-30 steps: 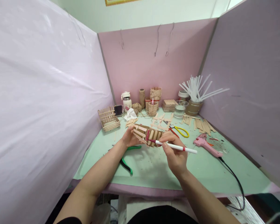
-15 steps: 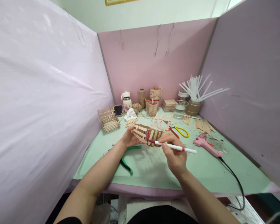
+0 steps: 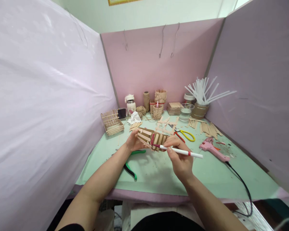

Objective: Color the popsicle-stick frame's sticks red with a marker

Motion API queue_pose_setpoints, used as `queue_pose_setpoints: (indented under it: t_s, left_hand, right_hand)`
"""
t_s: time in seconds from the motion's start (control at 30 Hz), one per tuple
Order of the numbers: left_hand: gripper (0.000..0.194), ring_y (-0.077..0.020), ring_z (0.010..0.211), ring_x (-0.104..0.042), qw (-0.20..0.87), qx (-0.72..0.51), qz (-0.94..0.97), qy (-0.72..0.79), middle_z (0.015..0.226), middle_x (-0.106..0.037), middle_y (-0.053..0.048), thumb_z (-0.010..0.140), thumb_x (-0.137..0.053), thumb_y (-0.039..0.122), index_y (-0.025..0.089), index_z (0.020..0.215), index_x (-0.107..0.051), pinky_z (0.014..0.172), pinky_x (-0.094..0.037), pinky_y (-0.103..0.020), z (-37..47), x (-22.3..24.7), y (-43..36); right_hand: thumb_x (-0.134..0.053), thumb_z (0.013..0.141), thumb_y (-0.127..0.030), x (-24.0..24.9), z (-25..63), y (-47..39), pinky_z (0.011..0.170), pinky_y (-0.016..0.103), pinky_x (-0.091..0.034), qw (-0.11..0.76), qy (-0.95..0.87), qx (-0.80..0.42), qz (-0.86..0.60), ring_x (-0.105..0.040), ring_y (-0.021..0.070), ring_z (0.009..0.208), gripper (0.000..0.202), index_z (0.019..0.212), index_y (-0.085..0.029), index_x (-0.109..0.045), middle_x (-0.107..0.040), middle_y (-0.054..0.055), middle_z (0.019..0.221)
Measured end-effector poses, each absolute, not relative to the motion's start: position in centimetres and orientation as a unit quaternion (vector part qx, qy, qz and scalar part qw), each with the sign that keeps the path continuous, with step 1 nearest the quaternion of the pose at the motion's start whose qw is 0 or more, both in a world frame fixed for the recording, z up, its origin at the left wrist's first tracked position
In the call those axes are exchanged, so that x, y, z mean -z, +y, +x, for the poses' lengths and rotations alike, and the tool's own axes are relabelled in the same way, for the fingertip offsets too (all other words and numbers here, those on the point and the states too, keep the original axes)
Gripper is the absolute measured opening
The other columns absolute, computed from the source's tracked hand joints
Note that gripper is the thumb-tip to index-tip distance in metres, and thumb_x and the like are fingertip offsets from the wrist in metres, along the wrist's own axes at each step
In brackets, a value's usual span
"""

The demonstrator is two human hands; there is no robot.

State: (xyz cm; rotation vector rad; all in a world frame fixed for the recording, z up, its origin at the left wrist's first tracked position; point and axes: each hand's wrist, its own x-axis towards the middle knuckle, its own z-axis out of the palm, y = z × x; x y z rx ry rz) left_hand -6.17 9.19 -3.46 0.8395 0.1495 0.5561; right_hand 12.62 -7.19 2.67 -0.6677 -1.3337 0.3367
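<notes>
My left hand is closed around the left end of a brown cardboard piece faced with pale craft sticks, held above the table. One of its sticks is coloured dark red. In my right hand is a white marker with a red band, gripped between thumb and fingers. Its dark red tip touches or nearly touches the lower end of the red stick. Some of my right fingers rest by the right end of the cardboard piece. The far side of the piece is hidden.
Green-handled pliers lie below my left hand. Yellow-and-red-handled pliers lie beyond my right hand. A pink glue gun with a black cord lies at right. Behind stand a stick-built box, a water cup and loose craft sticks.
Almost nothing differs. Both hands, the cardboard piece and the marker keep nearly the same positions, with the marker tip still at the red stick.
</notes>
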Motion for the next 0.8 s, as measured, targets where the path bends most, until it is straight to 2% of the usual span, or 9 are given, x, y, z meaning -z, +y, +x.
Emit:
queue_pose_setpoints:
  t_s: [0.37, 0.57, 0.8]
  left_hand:
    - [0.061, -0.0304, 0.106, -0.070, 0.867, -0.259, 0.421, 0.067, 0.117, -0.075, -0.011, 0.079, -0.067, 0.057, 0.018, 0.125, -0.066, 0.101, -0.046, -0.048, -6.07, 3.47, 9.12]
    - [0.062, -0.0316, 0.107, -0.068, 0.870, -0.269, 0.405, 0.079, 0.118, -0.074, -0.012, 0.079, -0.068, 0.055, 0.017, 0.127, -0.065, 0.103, -0.044, -0.051, -6.14, 3.53, 9.05]
    - [0.065, -0.0343, 0.113, -0.066, 0.869, -0.255, 0.416, 0.081, 0.121, -0.073, -0.014, 0.080, -0.065, 0.056, 0.014, 0.129, -0.064, 0.104, -0.042, -0.052, -6.24, 3.50, 9.13]
  right_hand:
    - [-0.059, 0.092, -0.024, -2.90, 12.59, -7.23, 0.070, 0.037, -0.044, 0.722, -0.607, -0.148, -0.298, -0.058, 0.0188, 0.073, 0.010, 0.085, -0.025, -0.066, -0.066, 0.001, 0.074]
    - [-0.058, 0.093, -0.024, -2.65, 12.72, -7.24, 0.072, 0.037, -0.047, 0.730, -0.583, -0.155, -0.321, -0.062, 0.0204, 0.081, 0.009, 0.089, -0.024, -0.066, -0.068, 0.003, 0.083]
    - [-0.058, 0.093, -0.024, -2.87, 12.67, -7.28, 0.070, 0.035, -0.047, 0.728, -0.593, -0.147, -0.309, -0.062, 0.0188, 0.077, 0.010, 0.088, -0.024, -0.066, -0.067, 0.002, 0.079]
